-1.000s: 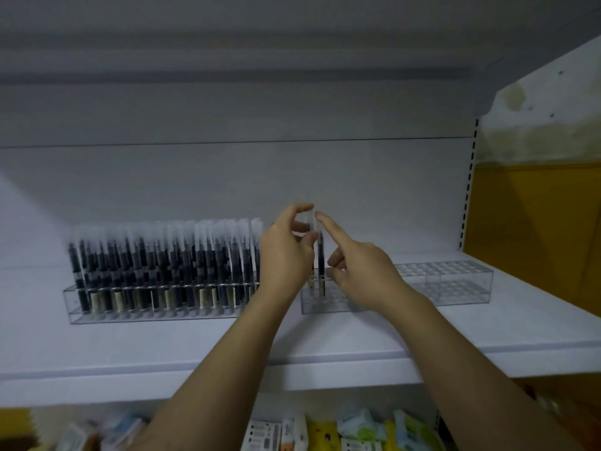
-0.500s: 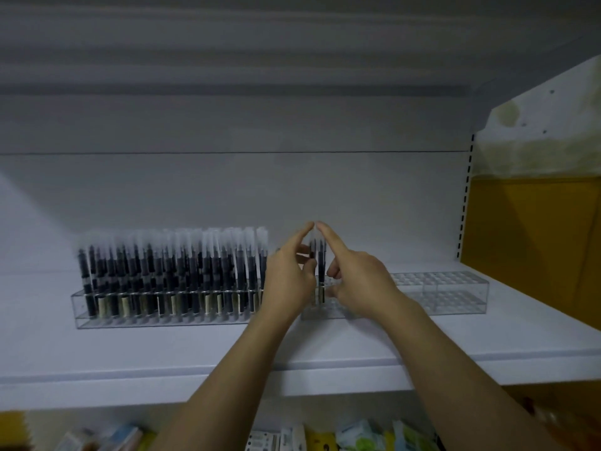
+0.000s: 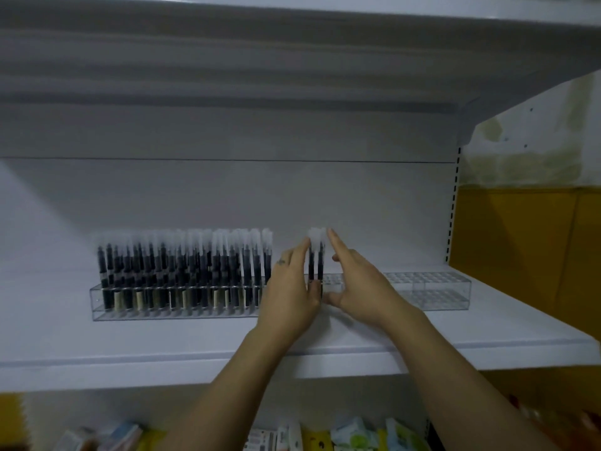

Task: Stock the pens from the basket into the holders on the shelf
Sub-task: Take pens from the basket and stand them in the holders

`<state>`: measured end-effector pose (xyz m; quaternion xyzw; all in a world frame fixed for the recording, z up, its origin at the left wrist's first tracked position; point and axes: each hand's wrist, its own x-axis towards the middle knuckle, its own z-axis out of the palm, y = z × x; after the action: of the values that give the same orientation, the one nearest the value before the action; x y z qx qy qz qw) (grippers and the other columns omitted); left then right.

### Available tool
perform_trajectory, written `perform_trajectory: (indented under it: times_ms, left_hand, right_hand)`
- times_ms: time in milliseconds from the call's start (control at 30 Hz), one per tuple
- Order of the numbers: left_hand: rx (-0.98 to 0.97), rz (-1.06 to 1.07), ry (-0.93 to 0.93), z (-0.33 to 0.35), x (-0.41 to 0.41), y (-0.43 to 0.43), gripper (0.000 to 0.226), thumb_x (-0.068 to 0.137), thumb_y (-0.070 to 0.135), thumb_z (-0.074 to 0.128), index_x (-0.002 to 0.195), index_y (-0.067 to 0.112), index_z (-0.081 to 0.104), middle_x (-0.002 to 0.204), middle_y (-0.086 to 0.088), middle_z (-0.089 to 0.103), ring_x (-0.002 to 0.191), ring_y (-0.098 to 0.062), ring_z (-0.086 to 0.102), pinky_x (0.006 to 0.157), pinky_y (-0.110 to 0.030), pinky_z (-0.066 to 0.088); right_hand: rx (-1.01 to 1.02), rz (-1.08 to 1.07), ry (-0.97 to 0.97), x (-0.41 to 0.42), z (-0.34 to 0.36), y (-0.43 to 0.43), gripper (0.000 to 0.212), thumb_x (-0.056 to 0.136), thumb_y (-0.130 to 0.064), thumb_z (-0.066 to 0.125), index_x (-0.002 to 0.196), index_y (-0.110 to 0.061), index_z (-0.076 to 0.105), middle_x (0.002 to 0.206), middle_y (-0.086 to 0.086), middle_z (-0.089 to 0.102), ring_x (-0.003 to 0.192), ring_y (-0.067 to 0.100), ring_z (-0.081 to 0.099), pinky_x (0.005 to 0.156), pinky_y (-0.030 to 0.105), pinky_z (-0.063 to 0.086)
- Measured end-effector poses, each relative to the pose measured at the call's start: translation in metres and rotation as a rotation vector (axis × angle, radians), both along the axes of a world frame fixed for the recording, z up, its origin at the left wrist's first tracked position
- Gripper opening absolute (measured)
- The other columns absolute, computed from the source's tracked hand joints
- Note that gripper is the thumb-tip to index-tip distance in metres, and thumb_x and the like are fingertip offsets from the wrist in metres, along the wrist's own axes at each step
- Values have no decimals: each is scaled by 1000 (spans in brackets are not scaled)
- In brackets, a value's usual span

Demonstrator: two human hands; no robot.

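Two dark pens with frosted white caps stand upright at the left end of the right clear holder, whose other holes are bare. My left hand is on their left with fingers straight, its thumb against their lower part. My right hand flanks them on the right with fingers spread, not closed on them. The left clear holder is packed with several rows of the same pens. Both holders sit on the white shelf. The basket is not in view.
A second white shelf hangs low overhead. The perforated upright and a yellow wall panel close off the right side. Packaged goods fill the shelf below.
My fingertips have come off the pens' caps and both hands have opened out to either side. The pens sit lower in the holder. The view has tilted upward slightly.
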<state>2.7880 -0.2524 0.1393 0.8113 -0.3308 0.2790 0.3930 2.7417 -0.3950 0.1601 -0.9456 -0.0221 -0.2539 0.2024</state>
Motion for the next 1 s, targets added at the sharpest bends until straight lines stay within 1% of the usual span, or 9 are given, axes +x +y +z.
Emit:
perform_trajectory:
  times_ms: [67, 200, 433, 533, 633, 700, 800, 867, 1000]
  left_hand:
    - [45, 11, -48, -1, -11, 7, 64, 93, 22, 57, 149, 27, 26, 147, 2, 38, 131, -18, 40, 101, -29, 38]
    - [66, 5, -62, -11, -35, 25, 60, 94, 29, 58, 147, 28, 30, 145, 2, 42, 128, -17, 44, 99, -26, 37]
    - [150, 79, -65, -53, -82, 67, 52, 92, 41, 58, 139, 24, 45, 137, 2, 51, 121, -18, 48, 95, -30, 42]
    - [280, 119, -124, -74, -99, 89, 52, 92, 42, 57, 138, 19, 48, 133, 1, 55, 118, -19, 51, 95, -33, 43]
    - [388, 159, -164, -98, -112, 106, 52, 91, 44, 57, 136, 18, 51, 130, -1, 58, 115, -23, 56, 93, -37, 46]
    - [437, 167, -141, -117, -121, 112, 53, 91, 47, 55, 136, 19, 51, 130, -1, 58, 115, -25, 56, 93, -37, 45]
    - [502, 178, -51, -151, -129, 117, 58, 92, 56, 46, 140, 24, 45, 137, 4, 52, 121, -20, 51, 98, -34, 39]
    - [558, 188, -1, -176, -129, 120, 59, 92, 59, 41, 140, 26, 44, 137, 6, 51, 123, -18, 49, 100, -32, 36]
    - [693, 171, 123, -228, -130, 122, 59, 91, 61, 39, 138, 26, 45, 135, 4, 53, 126, -18, 46, 102, -32, 33]
  right_hand:
    - [-18, 3, -31, -10, -2, 5, 103, 82, -38, 73, 151, -43, -3, 146, -1, 36, 131, 21, 39, 107, 37, 37]
    - [-14, 14, -71, -34, -14, 17, 87, 85, -43, 69, 151, -40, 13, 147, -7, 36, 133, 18, 38, 108, 37, 37]
    - [-64, 26, -41, -83, -52, 41, 76, 88, -43, 65, 150, -32, 23, 150, -6, 35, 136, 18, 33, 113, 34, 30]
    - [-110, 21, -44, -103, -73, 46, 71, 89, -40, 64, 149, -33, 27, 146, -8, 37, 132, 13, 31, 108, 27, 24]
    - [-60, 58, -44, -119, -100, 52, 60, 89, -35, 65, 143, -30, 38, 133, -8, 45, 123, 11, 39, 101, 22, 29]
    - [-19, 67, -6, -127, -123, 55, 56, 89, -34, 65, 140, -29, 43, 127, -8, 47, 119, 10, 43, 96, 20, 33]
    - [-13, 43, 116, -133, -163, 60, 56, 90, -44, 61, 141, -32, 40, 138, -7, 43, 127, 14, 41, 103, 31, 39]
    - [-6, 18, 205, -134, -190, 63, 59, 90, -49, 58, 143, -32, 37, 145, -7, 38, 133, 16, 37, 106, 34, 37]
    - [-25, 25, 333, -134, -243, 66, 63, 89, -48, 60, 145, -27, 38, 145, -4, 39, 134, 18, 37, 108, 33, 34]
